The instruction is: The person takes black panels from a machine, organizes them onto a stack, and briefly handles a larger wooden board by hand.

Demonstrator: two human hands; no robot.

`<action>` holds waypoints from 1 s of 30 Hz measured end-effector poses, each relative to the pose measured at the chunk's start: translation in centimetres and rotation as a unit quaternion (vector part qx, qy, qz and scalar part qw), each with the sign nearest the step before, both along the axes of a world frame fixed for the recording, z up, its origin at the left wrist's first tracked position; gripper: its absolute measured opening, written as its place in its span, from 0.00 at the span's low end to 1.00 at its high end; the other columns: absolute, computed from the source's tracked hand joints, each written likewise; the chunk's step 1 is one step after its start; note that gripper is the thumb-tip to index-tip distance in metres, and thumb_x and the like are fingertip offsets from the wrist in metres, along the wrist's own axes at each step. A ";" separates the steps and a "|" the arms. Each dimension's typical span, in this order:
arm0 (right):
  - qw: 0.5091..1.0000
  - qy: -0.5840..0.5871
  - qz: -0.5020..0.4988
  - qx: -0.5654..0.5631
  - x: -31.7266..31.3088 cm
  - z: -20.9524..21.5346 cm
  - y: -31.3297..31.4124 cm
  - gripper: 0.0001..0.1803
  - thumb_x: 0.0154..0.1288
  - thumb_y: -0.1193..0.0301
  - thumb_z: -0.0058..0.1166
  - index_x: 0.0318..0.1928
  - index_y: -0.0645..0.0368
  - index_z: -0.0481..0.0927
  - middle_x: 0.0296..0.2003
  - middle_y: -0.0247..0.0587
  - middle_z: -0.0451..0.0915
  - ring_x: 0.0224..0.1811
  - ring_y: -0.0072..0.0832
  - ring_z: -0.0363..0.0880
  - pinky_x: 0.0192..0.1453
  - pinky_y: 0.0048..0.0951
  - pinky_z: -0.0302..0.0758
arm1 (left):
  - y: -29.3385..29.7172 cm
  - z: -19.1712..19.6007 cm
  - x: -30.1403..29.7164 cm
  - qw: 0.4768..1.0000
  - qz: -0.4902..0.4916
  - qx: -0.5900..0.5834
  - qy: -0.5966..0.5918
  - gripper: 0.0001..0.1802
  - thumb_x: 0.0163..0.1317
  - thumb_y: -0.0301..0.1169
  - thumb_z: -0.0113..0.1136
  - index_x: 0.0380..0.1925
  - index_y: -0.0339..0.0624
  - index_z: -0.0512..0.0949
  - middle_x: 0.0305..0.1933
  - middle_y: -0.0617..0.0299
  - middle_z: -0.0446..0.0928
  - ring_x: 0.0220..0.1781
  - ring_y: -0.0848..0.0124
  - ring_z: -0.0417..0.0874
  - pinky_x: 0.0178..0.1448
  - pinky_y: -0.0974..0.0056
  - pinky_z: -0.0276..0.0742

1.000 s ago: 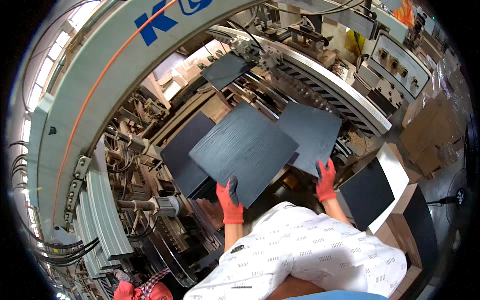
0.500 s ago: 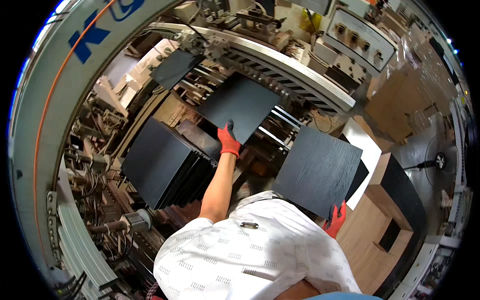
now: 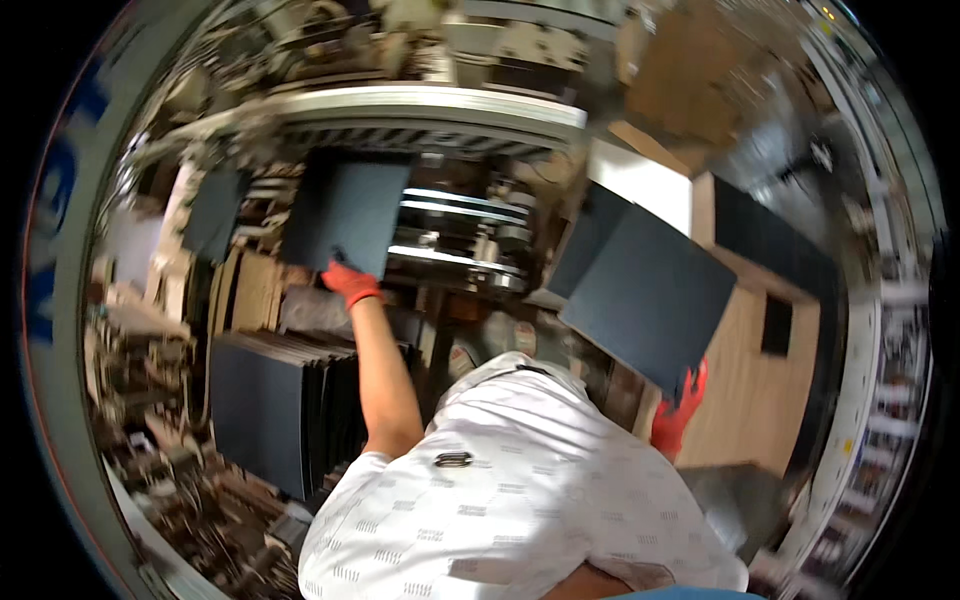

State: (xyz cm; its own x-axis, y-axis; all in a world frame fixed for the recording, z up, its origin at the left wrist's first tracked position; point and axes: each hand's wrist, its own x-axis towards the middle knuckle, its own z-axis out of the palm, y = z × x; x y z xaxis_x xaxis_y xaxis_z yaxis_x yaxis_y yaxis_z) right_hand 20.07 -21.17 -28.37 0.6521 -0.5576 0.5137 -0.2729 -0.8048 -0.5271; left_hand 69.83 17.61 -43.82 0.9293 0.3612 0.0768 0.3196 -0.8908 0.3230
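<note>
At the near edge of a black panel [image 3: 355, 205] lying across the machine's rails, my left hand [image 3: 350, 282], in a red glove with dark fingertips, closes over the edge; its underside is hidden. My right hand [image 3: 682, 412], also red-gloved, grips the near corner of another black square panel [image 3: 650, 290]. That panel is tilted, overlapping a further dark panel [image 3: 592, 238] beneath it. Left of my left forearm stands a stack of black panels [image 3: 258, 405] on edge. Motion blur softens both hands.
A white metal beam [image 3: 420, 97] spans the machine behind the rails [image 3: 460, 207]. A smaller dark panel [image 3: 215, 212] lies far left. To the right are a white sheet [image 3: 640, 185], a wood-coloured board [image 3: 750, 400] with a dark rectangular cutout, and cardboard [image 3: 690, 70] farther back.
My view has swung right, so the machine and stack sit farther left. The right-hand panel has shifted and turned, showing more of the dark panel beneath. Both hands stay at their panels.
</note>
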 end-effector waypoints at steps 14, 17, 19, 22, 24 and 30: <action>0.913 -0.047 -0.092 0.395 6.0 -7.5 -10.5 0.28 0.69 0.74 0.51 0.68 0.61 0.63 0.60 0.41 0.72 0.57 0.26 0.71 0.61 0.29 0.70 | -20.0 16.5 -15.4 0.839 -0.345 -0.399 -0.133 0.29 0.57 0.28 0.63 0.59 0.35 0.67 0.59 0.50 0.69 0.60 0.58 0.71 0.64 0.59 0.67; 0.922 -0.005 -0.061 0.382 5.5 -11.7 -13.0 0.32 0.68 0.69 0.54 0.70 0.59 0.61 0.54 0.37 0.76 0.42 0.23 0.74 0.50 0.29 0.75 | -25.9 14.0 -19.5 0.791 -0.569 -0.220 0.042 0.50 0.49 0.43 0.73 0.67 0.33 0.59 0.69 0.40 0.63 0.68 0.45 0.66 0.69 0.54 0.65; 0.925 -0.005 -0.034 0.377 6.2 -10.9 -13.2 0.32 0.68 0.68 0.54 0.70 0.57 0.61 0.48 0.35 0.78 0.35 0.22 0.74 0.46 0.30 0.77 | -28.5 11.8 -20.7 0.810 -0.561 -0.133 0.103 0.53 0.46 0.42 0.74 0.68 0.31 0.55 0.66 0.39 0.65 0.66 0.45 0.68 0.67 0.52 0.68; 0.879 0.131 -0.094 0.449 6.5 -7.1 -13.3 0.35 0.66 0.67 0.57 0.71 0.54 0.60 0.38 0.36 0.78 0.25 0.23 0.70 0.40 0.31 0.77 | -31.0 10.8 -20.5 0.827 -0.514 -0.112 0.197 0.49 0.47 0.39 0.73 0.65 0.33 0.57 0.61 0.39 0.70 0.62 0.46 0.72 0.62 0.51 0.72; 0.918 0.240 -0.030 0.313 6.4 -5.7 -14.4 0.37 0.63 0.66 0.59 0.71 0.54 0.61 0.33 0.41 0.75 0.24 0.28 0.69 0.40 0.31 0.77 | -32.0 9.7 -20.2 0.824 -0.487 -0.117 0.264 0.45 0.47 0.37 0.72 0.62 0.34 0.59 0.58 0.39 0.72 0.60 0.47 0.75 0.60 0.52 0.74; 0.947 0.216 0.023 0.236 6.9 -6.6 -17.0 0.66 0.43 0.61 0.73 0.75 0.56 0.38 0.39 0.51 0.81 0.40 0.47 0.80 0.47 0.41 0.75 | -33.6 8.0 -19.8 0.839 -0.495 -0.111 0.198 0.40 0.48 0.35 0.72 0.58 0.39 0.62 0.50 0.41 0.78 0.53 0.46 0.79 0.54 0.50 0.76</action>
State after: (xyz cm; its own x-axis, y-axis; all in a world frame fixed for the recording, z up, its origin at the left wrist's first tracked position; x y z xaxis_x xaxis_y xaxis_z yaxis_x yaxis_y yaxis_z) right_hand 26.97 -38.18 -34.94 0.7732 -0.6250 -0.1068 -0.5165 -0.5231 -0.6779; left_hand 50.05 -15.98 -35.82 0.7194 -0.6379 -0.2749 -0.4202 -0.7148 0.5590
